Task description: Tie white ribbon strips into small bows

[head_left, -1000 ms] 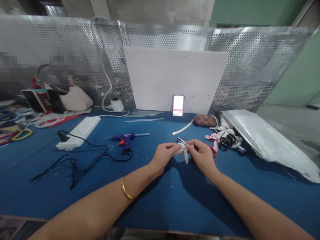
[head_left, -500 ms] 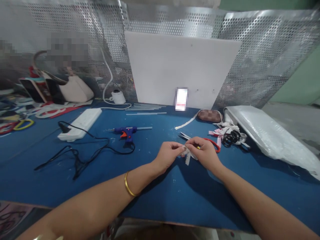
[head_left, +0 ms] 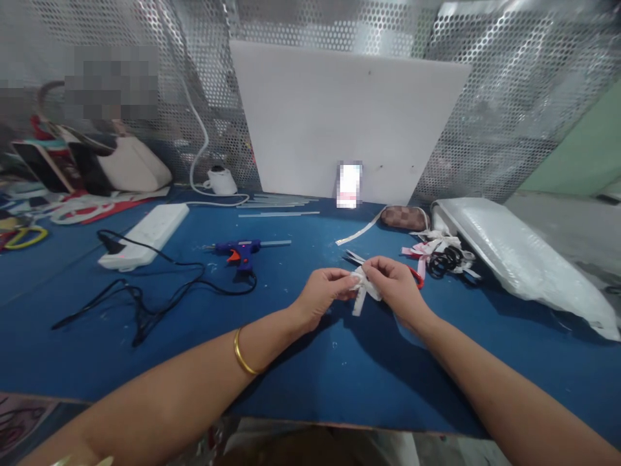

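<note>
1. White ribbon piece (head_left: 359, 289) is pinched between my left hand (head_left: 322, 294) and right hand (head_left: 395, 285), fingertips closed on it from both sides, just above the blue table (head_left: 310, 375); one tail hangs down.
2. Scissors (head_left: 383, 268) mostly hidden behind my right hand; I only see red handle and blade tips.
3. Soft ribbon heap (head_left: 436, 254) with black loops, detail unclear.
4. Blue glue gun (head_left: 237, 249), corded, lies to the left.
5. Clear plastic bag (head_left: 514, 259) is at right, contents indistinct.

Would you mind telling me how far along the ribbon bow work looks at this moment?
Done: a few ribbon pieces lie beside the black hair ties. In hand: the left hand and right hand pinch a white ribbon between them, one tail hanging down. Left: the glue gun lies untouched, so gluing probably remains.
</note>
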Available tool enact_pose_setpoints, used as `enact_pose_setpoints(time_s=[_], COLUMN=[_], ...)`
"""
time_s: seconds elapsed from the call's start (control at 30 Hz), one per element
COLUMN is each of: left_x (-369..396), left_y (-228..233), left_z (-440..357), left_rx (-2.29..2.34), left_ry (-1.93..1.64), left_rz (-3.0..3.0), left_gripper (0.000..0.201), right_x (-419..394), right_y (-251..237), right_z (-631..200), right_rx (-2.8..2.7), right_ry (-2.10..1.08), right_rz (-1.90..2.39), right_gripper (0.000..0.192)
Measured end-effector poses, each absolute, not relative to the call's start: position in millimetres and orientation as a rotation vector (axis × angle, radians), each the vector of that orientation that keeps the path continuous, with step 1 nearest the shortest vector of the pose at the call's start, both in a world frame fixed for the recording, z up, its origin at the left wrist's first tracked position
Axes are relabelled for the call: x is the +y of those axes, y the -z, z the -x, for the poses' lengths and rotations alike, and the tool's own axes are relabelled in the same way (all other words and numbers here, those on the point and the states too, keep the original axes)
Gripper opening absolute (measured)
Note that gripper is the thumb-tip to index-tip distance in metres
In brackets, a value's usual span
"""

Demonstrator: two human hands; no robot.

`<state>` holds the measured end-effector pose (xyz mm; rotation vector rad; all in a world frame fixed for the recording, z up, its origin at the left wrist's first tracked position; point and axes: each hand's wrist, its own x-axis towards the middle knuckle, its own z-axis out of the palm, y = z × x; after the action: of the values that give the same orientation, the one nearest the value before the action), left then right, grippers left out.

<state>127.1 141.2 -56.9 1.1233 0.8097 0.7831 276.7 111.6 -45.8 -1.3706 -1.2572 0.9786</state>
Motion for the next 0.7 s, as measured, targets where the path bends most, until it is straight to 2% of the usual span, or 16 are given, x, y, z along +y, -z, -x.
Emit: enact_pose_setpoints(time_s=[0.3,0.5,0.7], left_x=[139.0,137.2,134.8], left_y=[59.3,60.6,57.9], left_z=[-129.6,-129.0,-129.4], left_rx=[0.843,0.842,0.824], left_ry=[-0.823,-0.829,-0.843], left_rz=[-1.114,-1.074,-1.066], left_gripper=[0.025,0.026,0.023], right_x=[111.3,109.6,106.7], right_y=[44.3,45.6,48.5], right_z=[-275.1,-274.5,-268.3], right_rx=[-1.221,-1.245,-1.098], right_ry=[-1.143,-1.046,-1.081], right_rz=[1.280,1.321,1.276], right_gripper=[0.024,0.021,0.024])
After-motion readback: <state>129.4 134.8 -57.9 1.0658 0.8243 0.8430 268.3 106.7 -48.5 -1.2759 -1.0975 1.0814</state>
